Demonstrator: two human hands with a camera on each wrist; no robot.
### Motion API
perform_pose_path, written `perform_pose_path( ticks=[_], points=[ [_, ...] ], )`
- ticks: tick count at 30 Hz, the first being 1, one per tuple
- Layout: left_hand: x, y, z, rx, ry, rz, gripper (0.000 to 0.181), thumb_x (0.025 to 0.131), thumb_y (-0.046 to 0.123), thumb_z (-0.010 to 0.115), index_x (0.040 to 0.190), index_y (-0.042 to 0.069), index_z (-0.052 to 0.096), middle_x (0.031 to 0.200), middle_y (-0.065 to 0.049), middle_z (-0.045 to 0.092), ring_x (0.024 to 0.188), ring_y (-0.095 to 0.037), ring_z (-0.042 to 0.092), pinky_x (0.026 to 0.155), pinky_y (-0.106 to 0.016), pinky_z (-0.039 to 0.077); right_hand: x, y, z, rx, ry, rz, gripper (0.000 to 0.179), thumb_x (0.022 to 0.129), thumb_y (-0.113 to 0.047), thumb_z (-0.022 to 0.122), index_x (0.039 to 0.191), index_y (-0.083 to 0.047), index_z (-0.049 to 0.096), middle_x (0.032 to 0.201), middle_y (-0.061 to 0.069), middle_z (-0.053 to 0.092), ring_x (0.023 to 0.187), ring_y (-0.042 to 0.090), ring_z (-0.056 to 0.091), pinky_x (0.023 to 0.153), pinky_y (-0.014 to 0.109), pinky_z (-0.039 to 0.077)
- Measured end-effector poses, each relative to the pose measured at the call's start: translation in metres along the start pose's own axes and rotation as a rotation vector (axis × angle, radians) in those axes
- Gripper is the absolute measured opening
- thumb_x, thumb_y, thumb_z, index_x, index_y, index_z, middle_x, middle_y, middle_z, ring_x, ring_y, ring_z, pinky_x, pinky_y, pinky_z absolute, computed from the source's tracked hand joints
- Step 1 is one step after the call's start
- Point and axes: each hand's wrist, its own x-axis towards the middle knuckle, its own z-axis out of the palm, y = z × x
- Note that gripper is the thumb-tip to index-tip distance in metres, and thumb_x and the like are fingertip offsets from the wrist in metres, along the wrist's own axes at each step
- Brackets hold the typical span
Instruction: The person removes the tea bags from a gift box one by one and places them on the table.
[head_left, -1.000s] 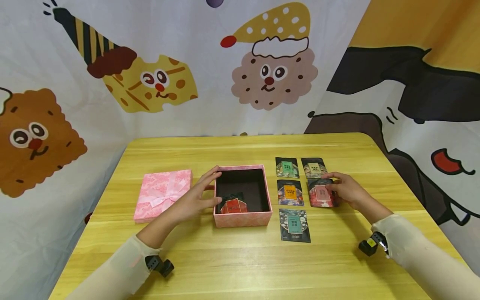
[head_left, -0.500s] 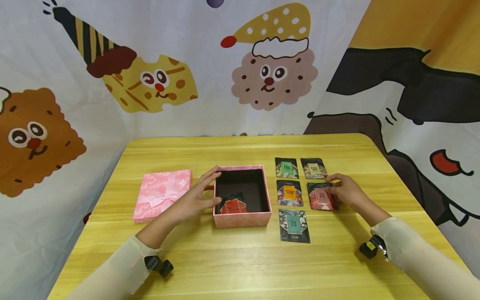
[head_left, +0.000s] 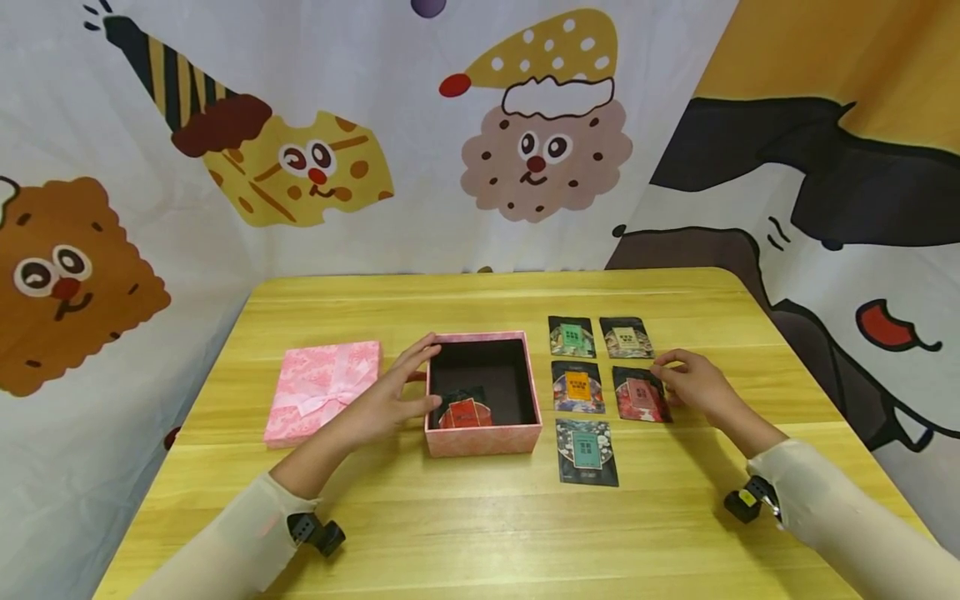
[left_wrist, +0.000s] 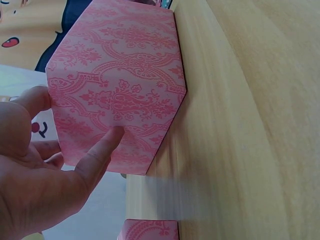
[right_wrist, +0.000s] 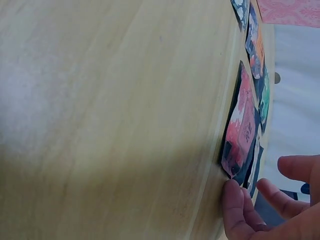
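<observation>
My left hand (head_left: 386, 400) spreads along the left side of a pink patterned gift box (head_left: 483, 442). In the left wrist view, one extended fingertip presses the box wall (left_wrist: 117, 75) and another finger touches its upper edge. Inside the dark interior a black pouch with a red label (head_left: 465, 412) leans at the front left. On the right, my right hand (head_left: 697, 385) is beside a flat black pouch with a pinkish-red label (head_left: 641, 394). The right wrist view shows its fingertips right at the end of this pouch (right_wrist: 242, 120), fingers loosely bent.
Left of the box lies its pink lid with a ribbon bow (head_left: 322, 392). Between box and right hand are pouches with green (head_left: 572, 337), orange (head_left: 577, 387) and teal (head_left: 587, 452) labels. A cream-labelled pouch (head_left: 627, 337) lies at the back. A cartoon cloth (head_left: 420, 242) hangs behind the table.
The pinkish-red pouch has shifted slightly toward the person, away from the cream-labelled one. My right hand has drawn back to its right edge, uncovering more of it. The left hand stays put.
</observation>
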Motion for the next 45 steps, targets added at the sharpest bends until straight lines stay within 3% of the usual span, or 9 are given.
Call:
perform_pose_path(
  ticks=[4, 17, 22, 28, 37, 45],
  points=[
    [0.000, -0.001, 0.000, 0.002, 0.001, 0.006, 0.078, 0.100, 0.012, 0.069, 0.164, 0.007, 0.024, 0.174, -0.002, 0.004, 0.155, -0.041, 0.018, 0.117, -0.070, 0.025, -0.001, -0.002, -0.001, 0.018, 0.002, 0.018, 0.051, 0.109, -0.031, 0.053, 0.142, 0.008, 0.047, 0.127, 0.033, 0.057, 0.099, 0.031, 0.061, 0.076, 0.037, 0.061],
    [0.000, -0.001, -0.001, 0.000, -0.004, 0.015, 0.079, 0.100, 0.015, 0.070, 0.164, 0.007, 0.024, 0.174, -0.003, 0.004, 0.153, -0.043, 0.023, 0.116, -0.070, 0.027, -0.005, -0.012, -0.002, 0.022, 0.003, -0.004, 0.056, 0.109, -0.028, 0.053, 0.149, 0.009, 0.038, 0.131, 0.037, 0.054, 0.110, 0.042, 0.063, 0.082, 0.045, 0.061],
    [0.000, -0.001, -0.001, -0.003, -0.007, 0.014, 0.078, 0.100, 0.013, 0.069, 0.164, 0.007, 0.024, 0.174, -0.003, 0.004, 0.150, -0.046, 0.029, 0.114, -0.070, 0.030, -0.008, -0.019, 0.000, 0.054, 0.003, -0.030, 0.054, 0.109, -0.024, 0.052, 0.149, 0.009, 0.037, 0.127, 0.034, 0.055, 0.107, 0.040, 0.061, 0.080, 0.044, 0.061],
    [0.000, -0.001, -0.001, -0.010, -0.009, 0.015, 0.079, 0.100, 0.014, 0.069, 0.164, 0.007, 0.024, 0.174, -0.003, 0.004, 0.150, -0.046, 0.028, 0.114, -0.069, 0.031, -0.012, -0.030, 0.005, 0.061, 0.004, -0.073, 0.052, 0.109, -0.022, 0.053, 0.149, 0.007, 0.039, 0.127, 0.032, 0.055, 0.106, 0.039, 0.062, 0.078, 0.042, 0.060],
    [0.000, -0.001, -0.001, -0.003, -0.006, 0.006, 0.078, 0.101, 0.011, 0.068, 0.164, 0.007, 0.024, 0.174, -0.003, 0.004, 0.151, -0.045, 0.027, 0.114, -0.069, 0.030, -0.015, -0.050, 0.012, 0.063, -0.015, -0.109, 0.050, 0.109, -0.023, 0.053, 0.148, 0.006, 0.041, 0.134, 0.034, 0.051, 0.116, 0.046, 0.060, 0.084, 0.045, 0.061],
    [0.000, -0.001, -0.001, 0.001, -0.004, 0.003, 0.077, 0.100, 0.010, 0.068, 0.164, 0.009, 0.024, 0.174, -0.002, 0.004, 0.151, -0.045, 0.027, 0.115, -0.070, 0.029, -0.022, -0.068, 0.018, 0.108, -0.041, -0.157, 0.048, 0.108, -0.019, 0.054, 0.147, 0.006, 0.042, 0.134, 0.033, 0.052, 0.113, 0.047, 0.062, 0.083, 0.045, 0.061]
  ],
)
